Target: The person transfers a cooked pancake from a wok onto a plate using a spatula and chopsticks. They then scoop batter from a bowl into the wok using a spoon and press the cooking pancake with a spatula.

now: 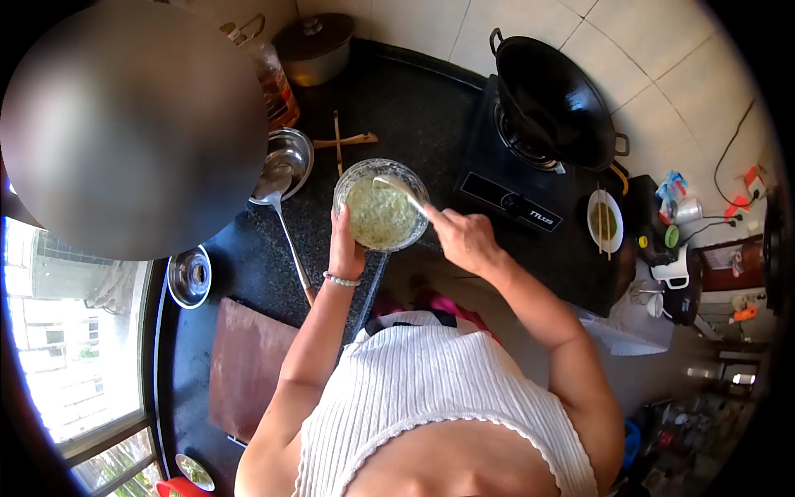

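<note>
My left hand [346, 248] is closed around the left side of a clear glass bowl [340, 192], holding it at the counter's front edge. A thick, pale green batter [374, 217] with flecks in it fills much of the bowl. In my right hand [465, 240] is the handle of a light-coloured spoon [402, 187]. Its head dips into the batter near the far side of the bowl. My fingers hide the end of the handle.
A black wok [551, 99] sits on the gas stove [513, 199] at right, beside an oval dish [593, 217] with chopsticks across it. Leftward are a metal bowl [300, 157], a long-handled ladle [290, 236], a crossed wooden rack [352, 141], an oil bottle [277, 87] and a cutting board [248, 356].
</note>
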A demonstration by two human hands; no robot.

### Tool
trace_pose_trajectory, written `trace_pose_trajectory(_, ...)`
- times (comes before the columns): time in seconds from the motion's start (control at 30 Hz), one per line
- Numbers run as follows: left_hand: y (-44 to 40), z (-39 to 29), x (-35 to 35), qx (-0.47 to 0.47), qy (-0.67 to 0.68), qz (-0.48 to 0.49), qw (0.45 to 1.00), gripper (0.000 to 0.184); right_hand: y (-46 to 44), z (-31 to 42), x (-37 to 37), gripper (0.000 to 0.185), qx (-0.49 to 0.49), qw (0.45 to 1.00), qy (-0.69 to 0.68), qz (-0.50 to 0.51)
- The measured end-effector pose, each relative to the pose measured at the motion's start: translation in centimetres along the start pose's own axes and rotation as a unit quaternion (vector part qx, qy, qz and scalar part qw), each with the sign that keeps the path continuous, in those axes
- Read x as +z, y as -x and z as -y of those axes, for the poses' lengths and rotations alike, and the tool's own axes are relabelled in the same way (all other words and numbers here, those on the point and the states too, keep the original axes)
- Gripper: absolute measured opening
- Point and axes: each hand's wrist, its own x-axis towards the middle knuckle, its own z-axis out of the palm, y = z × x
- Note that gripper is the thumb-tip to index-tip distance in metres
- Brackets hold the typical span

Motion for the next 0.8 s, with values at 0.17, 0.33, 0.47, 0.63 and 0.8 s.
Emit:
trace_pose_trajectory(0.17,0.2,-0.3,1.2,-0.023,-0.051,0.006,0.998,0.049,0.6,1.0,1.7,0.027,0.128,0.941,-0.311,0.034)
trace_pose_trajectory(0.33,1.0,-0.7,2.8,-0.052,-0.06,0.026,0.996,0.052,1.2,0.6,-1.1,0.027,0.382,0.625,-0.67,0.118)
trace_pose_trajectory(0.47,0.3,-0.1,3.2,-0.04,-0.029,0.088,0.995,0.055,2.3,0.0,-3.7,0.029,0.394,0.569,-0.717,0.086)
trace_pose_trajectory(0.63,2.3,-1.6,7.6,-0.067,0.0,0.077,0.995,0.055,3.7,-2.2,-7.1,0.027,0.094,0.841,-0.533,0.032)
trace_pose_trajectory(0.8,2.3,-2.4,11.1,-0.089,0.016,0.128,0.988,0.053,3.9,-5.3,-12.9,0.017,0.206,0.82,-0.529,0.067)
